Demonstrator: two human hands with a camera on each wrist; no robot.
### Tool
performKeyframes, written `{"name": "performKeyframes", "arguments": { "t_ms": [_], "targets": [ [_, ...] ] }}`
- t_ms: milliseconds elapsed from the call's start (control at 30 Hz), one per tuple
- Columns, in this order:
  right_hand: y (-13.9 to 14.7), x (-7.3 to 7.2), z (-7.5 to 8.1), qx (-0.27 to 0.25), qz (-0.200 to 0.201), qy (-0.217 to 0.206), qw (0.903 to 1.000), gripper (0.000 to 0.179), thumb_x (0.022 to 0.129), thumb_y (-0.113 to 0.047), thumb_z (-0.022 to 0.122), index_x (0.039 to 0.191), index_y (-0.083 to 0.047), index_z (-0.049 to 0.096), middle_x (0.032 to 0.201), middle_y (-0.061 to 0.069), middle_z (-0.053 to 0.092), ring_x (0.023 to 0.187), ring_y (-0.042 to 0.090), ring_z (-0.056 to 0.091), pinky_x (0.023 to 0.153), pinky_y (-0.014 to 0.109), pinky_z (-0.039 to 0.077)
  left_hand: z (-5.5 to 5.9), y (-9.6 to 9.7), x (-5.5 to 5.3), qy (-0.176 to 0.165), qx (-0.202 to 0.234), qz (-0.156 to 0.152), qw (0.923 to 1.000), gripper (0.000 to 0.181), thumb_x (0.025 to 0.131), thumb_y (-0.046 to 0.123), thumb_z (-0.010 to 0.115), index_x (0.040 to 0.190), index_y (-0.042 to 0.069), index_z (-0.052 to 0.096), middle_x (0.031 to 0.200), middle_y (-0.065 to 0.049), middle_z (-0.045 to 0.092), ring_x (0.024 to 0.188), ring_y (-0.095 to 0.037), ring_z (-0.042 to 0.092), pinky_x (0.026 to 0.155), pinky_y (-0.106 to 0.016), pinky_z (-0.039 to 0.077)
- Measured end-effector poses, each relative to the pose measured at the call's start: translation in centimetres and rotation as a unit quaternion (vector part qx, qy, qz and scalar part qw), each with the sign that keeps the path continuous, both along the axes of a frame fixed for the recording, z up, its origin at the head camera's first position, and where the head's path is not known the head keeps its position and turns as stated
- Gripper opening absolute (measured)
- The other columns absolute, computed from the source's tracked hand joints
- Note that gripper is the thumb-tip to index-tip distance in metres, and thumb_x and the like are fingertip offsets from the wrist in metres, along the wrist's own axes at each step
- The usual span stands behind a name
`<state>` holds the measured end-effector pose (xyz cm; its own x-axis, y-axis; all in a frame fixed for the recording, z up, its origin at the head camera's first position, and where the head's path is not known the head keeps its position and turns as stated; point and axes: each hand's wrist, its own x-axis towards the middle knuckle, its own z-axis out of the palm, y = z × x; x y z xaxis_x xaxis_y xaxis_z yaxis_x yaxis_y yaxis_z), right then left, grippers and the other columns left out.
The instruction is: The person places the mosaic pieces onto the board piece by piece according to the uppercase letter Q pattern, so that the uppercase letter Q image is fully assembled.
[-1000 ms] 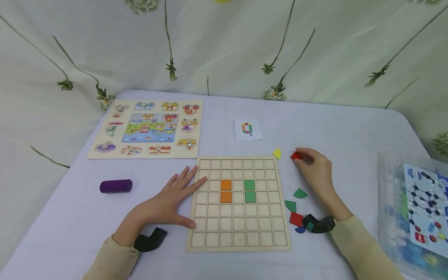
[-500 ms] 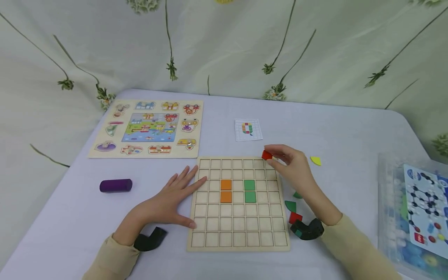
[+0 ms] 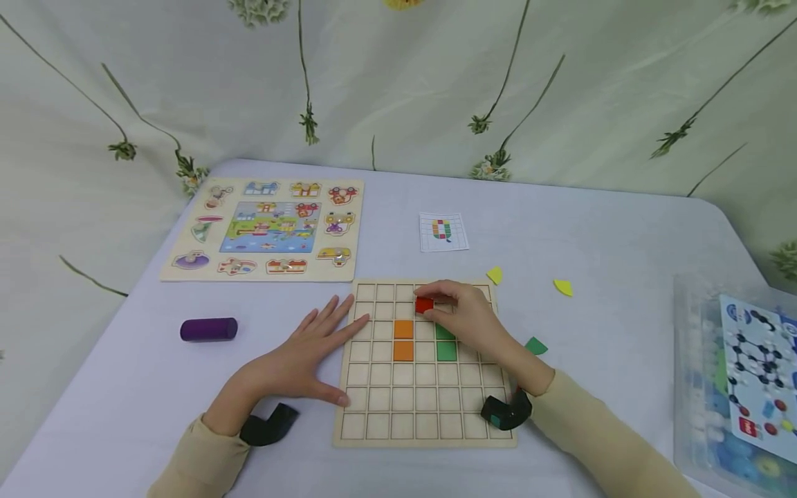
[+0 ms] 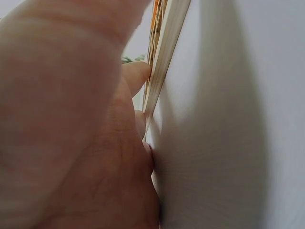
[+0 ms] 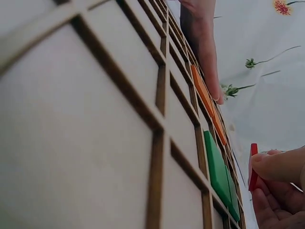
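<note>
My right hand pinches a red square tile over the wooden grid board, near its back rows. In the right wrist view the red tile stands on edge between thumb and fingers, apart from the board. Two orange tiles lie in neighbouring cells of one column. Two green tiles lie in another column to their right, the far one partly covered by the right hand. My left hand is spread, its thumb and fingertips resting at the board's left edge.
Right of the board lie two yellow pieces and a green quarter-round. A pattern card lies behind the board. A picture puzzle is at back left, a purple cylinder at left, a clear plastic box at right.
My right hand has carried the red tile leftward from beside the board to above its back rows. The forearm now hides the pieces by the board's right edge. My left hand has stayed put.
</note>
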<state>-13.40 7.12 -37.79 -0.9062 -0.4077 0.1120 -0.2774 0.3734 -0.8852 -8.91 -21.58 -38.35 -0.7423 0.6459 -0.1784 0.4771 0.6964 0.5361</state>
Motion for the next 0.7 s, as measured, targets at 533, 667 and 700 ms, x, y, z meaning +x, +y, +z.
{"name": "performKeyframes", "arguments": {
  "t_ms": [533, 667, 700],
  "targets": [
    [0.01, -0.24, -0.67, 0.059, 0.022, 0.048, 0.9969, 0.029, 0.079, 0.002, 0.072, 0.106, -0.009, 0.070, 0.107, -0.001, 0.065, 0.106, 0.016, 0.056, 0.092, 0.033, 0.043, 0.36, 0.15, 0.09, -0.002, 0.001, 0.001, 1.0000, 0.114, 0.062, 0.065, 0.073, 0.151, 0.018, 0.019, 0.156, -0.008, -0.006, 0.138, -0.029, -0.013, 0.106, -0.053, -0.004],
    [0.04, -0.20, -0.32, 0.052, 0.023, 0.046, 0.9973, 0.029, 0.081, 0.003, 0.070, 0.107, -0.008, 0.069, 0.107, -0.001, 0.066, 0.105, 0.016, 0.057, 0.090, 0.032, 0.044, 0.35, 0.15, 0.09, -0.001, 0.000, 0.001, 1.0000, 0.114, 0.062, 0.065, 0.073, 0.151, 0.018, 0.019, 0.156, -0.008, -0.006, 0.138, -0.029, -0.013, 0.106, -0.053, -0.004],
    [0.09, -0.19, -0.04, 0.045, 0.022, 0.046, 0.9977, 0.028, 0.081, 0.004, 0.069, 0.107, -0.007, 0.069, 0.108, 0.000, 0.065, 0.105, 0.017, 0.058, 0.089, 0.031, 0.045, 0.34, 0.16, 0.08, 0.000, 0.001, 0.000, 1.0000, 0.114, 0.062, 0.065, 0.073, 0.151, 0.017, 0.019, 0.156, -0.009, -0.006, 0.138, -0.029, -0.013, 0.106, -0.053, -0.004]
  ]
}}
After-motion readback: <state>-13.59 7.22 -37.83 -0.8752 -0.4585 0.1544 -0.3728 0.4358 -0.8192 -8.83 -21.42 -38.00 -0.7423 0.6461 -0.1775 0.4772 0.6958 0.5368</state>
